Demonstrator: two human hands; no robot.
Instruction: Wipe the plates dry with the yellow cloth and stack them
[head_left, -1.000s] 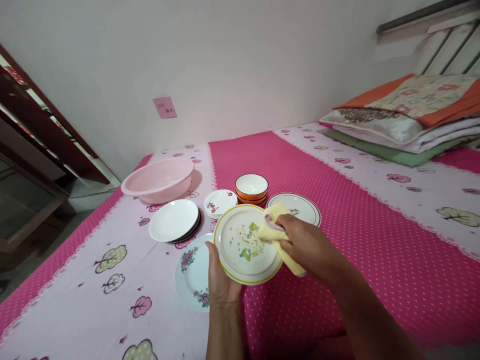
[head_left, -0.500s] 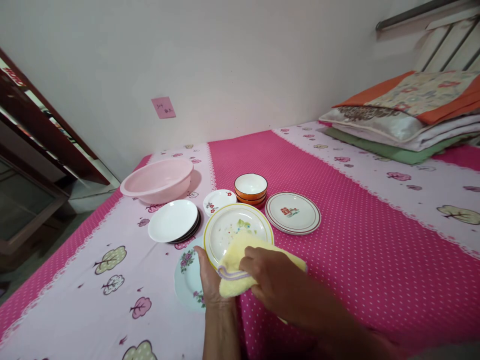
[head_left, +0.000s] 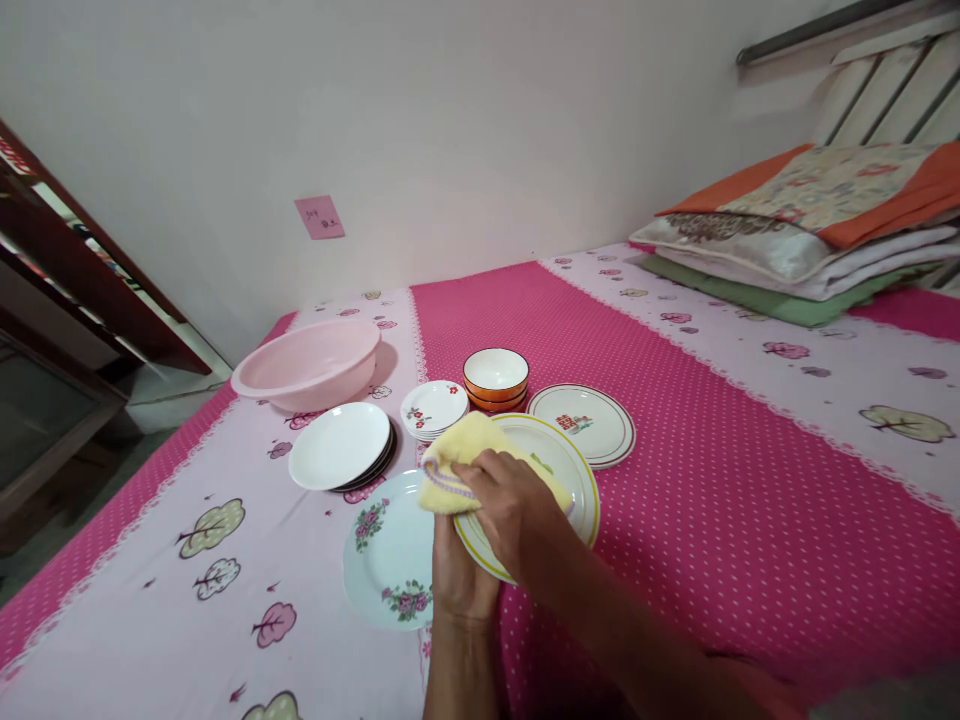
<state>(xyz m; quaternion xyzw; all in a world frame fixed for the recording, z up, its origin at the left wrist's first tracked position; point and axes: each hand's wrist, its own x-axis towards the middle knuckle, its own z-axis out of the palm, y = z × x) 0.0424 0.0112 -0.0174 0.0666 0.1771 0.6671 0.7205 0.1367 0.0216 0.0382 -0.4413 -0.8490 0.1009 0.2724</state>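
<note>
Ylw-rimmed wht plate point(head_left: 564, 455), face-up; ylw cloth point(head_left: 474, 440) bunched over L part.

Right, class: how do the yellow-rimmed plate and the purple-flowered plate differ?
The yellow-rimmed plate is held up by the left hand; the purple-flowered plate lies on the patterned sheet. The yellow-rimmed plate is partly under a yellow cloth; the purple-flowered plate has no cloth on it. Both are round and pale, with printed decoration.
</note>
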